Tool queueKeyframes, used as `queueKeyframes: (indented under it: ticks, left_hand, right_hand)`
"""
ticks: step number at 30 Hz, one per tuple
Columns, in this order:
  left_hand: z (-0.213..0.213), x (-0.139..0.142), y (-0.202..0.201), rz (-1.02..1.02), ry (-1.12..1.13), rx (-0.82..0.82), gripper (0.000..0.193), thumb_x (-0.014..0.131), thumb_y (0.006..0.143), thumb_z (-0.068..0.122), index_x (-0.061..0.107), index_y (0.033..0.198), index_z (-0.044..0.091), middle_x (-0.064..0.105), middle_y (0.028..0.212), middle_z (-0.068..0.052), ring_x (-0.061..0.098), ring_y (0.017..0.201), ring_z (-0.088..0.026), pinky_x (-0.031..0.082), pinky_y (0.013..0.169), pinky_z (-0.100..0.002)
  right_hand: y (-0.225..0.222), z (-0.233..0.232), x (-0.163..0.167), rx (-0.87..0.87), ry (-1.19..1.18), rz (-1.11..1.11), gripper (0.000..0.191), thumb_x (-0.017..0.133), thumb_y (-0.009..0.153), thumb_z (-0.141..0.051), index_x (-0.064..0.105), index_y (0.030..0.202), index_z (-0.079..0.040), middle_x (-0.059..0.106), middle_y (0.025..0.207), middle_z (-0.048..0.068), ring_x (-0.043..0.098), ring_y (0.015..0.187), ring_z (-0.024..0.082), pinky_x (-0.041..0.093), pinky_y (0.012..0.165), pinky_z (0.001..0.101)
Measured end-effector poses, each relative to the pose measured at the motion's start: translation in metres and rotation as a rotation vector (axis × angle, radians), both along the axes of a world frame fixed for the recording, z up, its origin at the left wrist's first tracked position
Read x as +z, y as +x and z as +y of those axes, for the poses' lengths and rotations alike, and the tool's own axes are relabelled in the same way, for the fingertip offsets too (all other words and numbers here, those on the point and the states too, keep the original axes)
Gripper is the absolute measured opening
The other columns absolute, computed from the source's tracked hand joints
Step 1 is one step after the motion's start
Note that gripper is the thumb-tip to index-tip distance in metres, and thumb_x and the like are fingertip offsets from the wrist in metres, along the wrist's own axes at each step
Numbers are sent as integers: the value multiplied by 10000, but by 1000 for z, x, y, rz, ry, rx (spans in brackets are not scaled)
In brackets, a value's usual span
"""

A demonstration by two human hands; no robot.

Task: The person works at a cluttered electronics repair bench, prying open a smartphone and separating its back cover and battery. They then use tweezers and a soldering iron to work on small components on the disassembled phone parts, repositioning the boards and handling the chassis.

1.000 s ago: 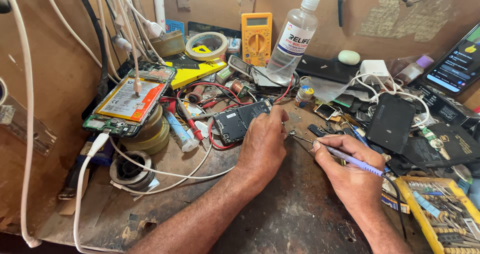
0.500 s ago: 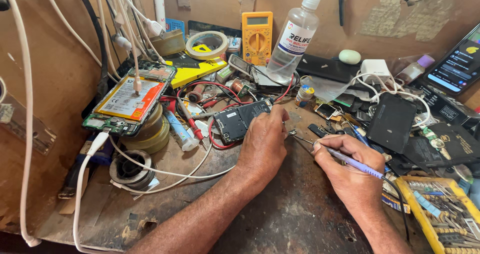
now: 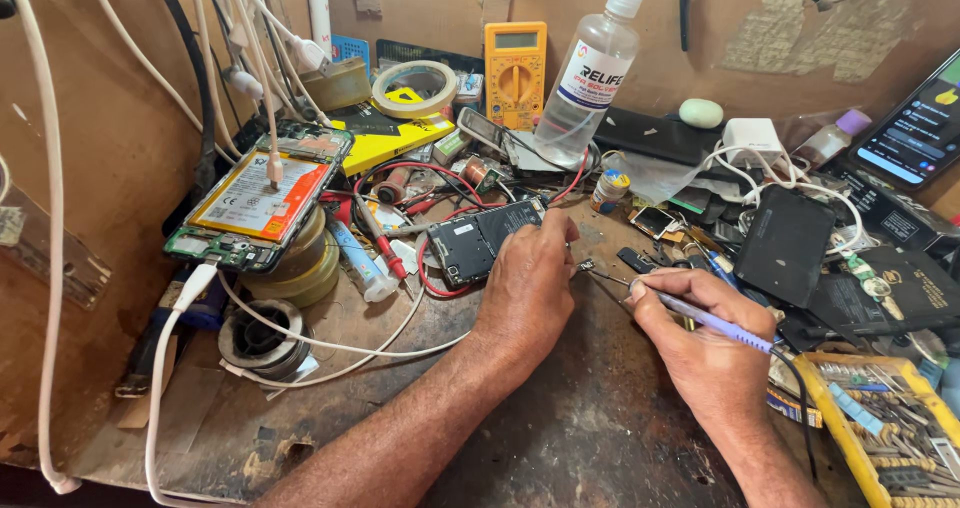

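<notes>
Head view looks down on a dark, scuffed wooden tabletop (image 3: 600, 438) that's worn and chipped along the near edge, with a brown board wall behind it and white cables (image 3: 45, 268) hanging down the left side. Pretty cluttered bench — a yellow multimeter (image 3: 515, 73) leans against the back wall, a clear spray bottle (image 3: 585, 88) stands tilted beside it, and a roll of pale tape (image 3: 413, 88) sits to its left. An opened phone with its yellow-orange battery showing (image 3: 260, 198) rests on a stack of tape rolls at the left, and a lit phone screen (image 3: 915, 128) is propped at the far right. A yellow tray of small parts (image 3: 885, 428) fills the near right corner.

The thing being worked on is a small dark phone board (image 3: 480, 238), lying flat near the middle of the tabletop, just past the knuckles, with red wires curling around it. The left hand (image 3: 530, 288) lies palm down with fingers curled, fingertips pressing on the near edge of that board — more a pinning hold than a grip. The right hand (image 3: 700, 348) is closed in a pen hold around a thin purple-handled soldering iron (image 3: 680, 308), its metal tip pointing left toward the left hand's fingertips.
</notes>
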State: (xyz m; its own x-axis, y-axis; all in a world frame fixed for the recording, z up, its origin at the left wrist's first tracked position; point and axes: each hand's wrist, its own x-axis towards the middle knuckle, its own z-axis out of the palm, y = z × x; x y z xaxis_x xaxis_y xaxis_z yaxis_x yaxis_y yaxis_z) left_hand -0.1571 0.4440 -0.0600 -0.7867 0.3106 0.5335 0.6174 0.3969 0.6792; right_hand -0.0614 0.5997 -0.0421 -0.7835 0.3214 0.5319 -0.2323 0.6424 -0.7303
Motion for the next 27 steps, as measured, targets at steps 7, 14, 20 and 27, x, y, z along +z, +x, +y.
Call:
queueKeyframes:
  ticks: [7,14,20,27]
  left_hand:
    - [0,-2,0,-11,-7,1,318,697,841,-18,556,1123,24,646,919,-209,634,927,-423,481,822,-537]
    - [2,-1,1,-32,7,-9,326,703,832,-23,555,1120,22,643,913,-206,633,924,-423,480,814,-538]
    - [2,1,0,-18,12,-7,310,696,840,-29,557,1113,19,647,908,-209,638,917,-423,483,810,-540]
    - [1,1,0,-33,3,-3,321,700,835,-26,560,1120,21,655,916,-212,639,922,-423,484,815,-537]
  right_hand:
    - [-1,1,-5,-7,0,-17,126,786,860,-53,768,969,7,770,906,44,688,810,68,553,737,217]
    - [-1,4,-7,30,-27,-16,114,781,856,-42,756,954,11,770,932,46,697,828,67,558,752,213]
    - [1,3,-3,-14,-18,3,123,786,867,-57,760,967,11,770,920,46,686,803,71,555,723,219]
    - [-1,1,-3,-1,-5,-17,122,784,861,-56,765,964,6,771,918,42,689,819,72,555,747,223]
